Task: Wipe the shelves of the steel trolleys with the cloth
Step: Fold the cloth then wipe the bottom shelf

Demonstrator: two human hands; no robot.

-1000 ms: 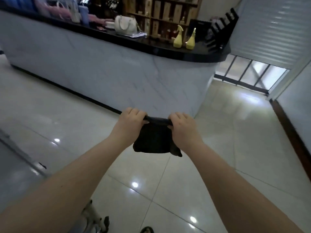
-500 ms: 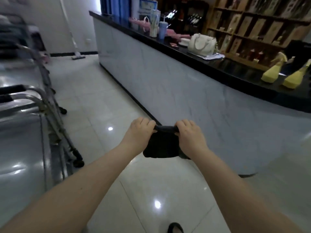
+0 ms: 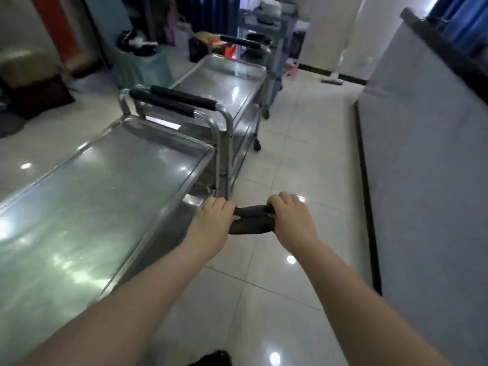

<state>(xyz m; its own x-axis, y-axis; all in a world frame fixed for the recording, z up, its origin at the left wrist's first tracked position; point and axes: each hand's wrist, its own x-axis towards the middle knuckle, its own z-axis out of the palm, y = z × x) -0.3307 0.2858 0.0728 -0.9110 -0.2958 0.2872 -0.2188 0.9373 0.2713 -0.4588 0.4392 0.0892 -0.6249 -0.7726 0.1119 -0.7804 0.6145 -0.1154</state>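
Note:
A dark cloth (image 3: 251, 220) is stretched between my two hands above the tiled floor. My left hand (image 3: 211, 220) grips its left end and my right hand (image 3: 291, 220) grips its right end. To the left stands a steel trolley (image 3: 111, 180) with a flat shiny top shelf and black padded handles at its far end. My left hand hangs just past that trolley's right edge. A second steel trolley (image 3: 227, 83) stands behind the first, further down the aisle.
A long counter with a pale marbled front (image 3: 422, 167) runs along the right side. A grey cart (image 3: 272, 25) with things on it stands at the back. Bags and boxes sit at the far left. Glossy tiled floor (image 3: 298, 143) lies between trolleys and counter.
My view has swung left, away from the counter, so the two steel trolleys now fill the left side. Both hands still hold the cloth, now stretched wider between them.

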